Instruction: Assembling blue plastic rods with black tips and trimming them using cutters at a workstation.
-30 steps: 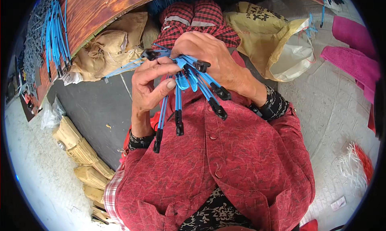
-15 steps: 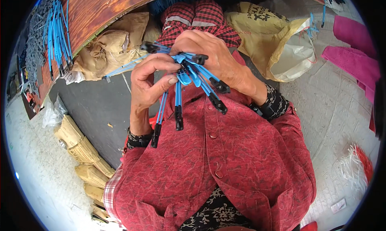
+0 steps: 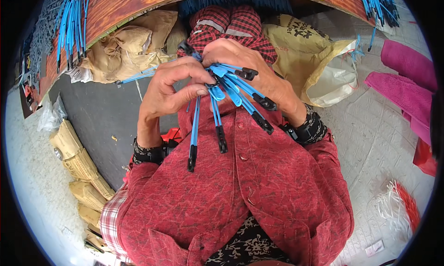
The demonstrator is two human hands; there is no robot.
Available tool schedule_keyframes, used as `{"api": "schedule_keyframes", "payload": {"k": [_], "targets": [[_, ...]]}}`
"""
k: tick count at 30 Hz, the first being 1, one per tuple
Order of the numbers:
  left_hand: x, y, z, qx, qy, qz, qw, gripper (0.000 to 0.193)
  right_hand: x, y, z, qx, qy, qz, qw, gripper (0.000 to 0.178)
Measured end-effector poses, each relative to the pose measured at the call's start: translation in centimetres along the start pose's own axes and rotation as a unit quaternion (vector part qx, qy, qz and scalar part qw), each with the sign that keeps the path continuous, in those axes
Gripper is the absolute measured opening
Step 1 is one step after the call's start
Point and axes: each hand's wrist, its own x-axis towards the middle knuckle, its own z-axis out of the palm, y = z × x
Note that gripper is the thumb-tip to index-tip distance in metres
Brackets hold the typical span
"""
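Note:
In front of my chest I hold a bundle of thin blue rods (image 3: 217,109) with black clip-like ends. The rods fan out downward and to the right from a centre with flat blue tabs (image 3: 216,93). My left hand (image 3: 173,85) is closed, thumb and forefinger pinching at the centre beside a small black part. Bent over the top of the bundle, my right hand (image 3: 247,64) grips it from the far side; its fingertips are partly hidden. One black end (image 3: 186,47) sticks out past my left knuckles. More blue rods (image 3: 138,75) show behind my left hand.
A wooden tabletop (image 3: 134,4) curves across the far side, with blue rods (image 3: 74,25) hanging over its left edge and more (image 3: 377,9) at the right. Sacks (image 3: 134,41) lie beneath it. Pink cloths (image 3: 402,76) are at right, folded brown sacks (image 3: 81,159) at left.
The fanned rods have swung a little to the right and their tabs have spread. My left hand has shifted slightly left, still pinching the centre. The view has also moved slightly.

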Motion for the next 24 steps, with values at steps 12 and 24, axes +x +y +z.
{"api": "schedule_keyframes", "payload": {"k": [12, 24], "targets": [[-0.8, -0.6, 0.3, -0.016, 0.029, 0.003, 0.999, 0.015, 0.7, 1.3, -1.7, 0.209, -0.099, -0.022, 0.973, 0.064], [-0.2, -1.3, 0.9, -0.028, 0.018, 0.036, 0.999, 0.013, 0.4, 1.0, -2.1, 0.183, -0.090, 0.012, 0.979, 0.031]]}}
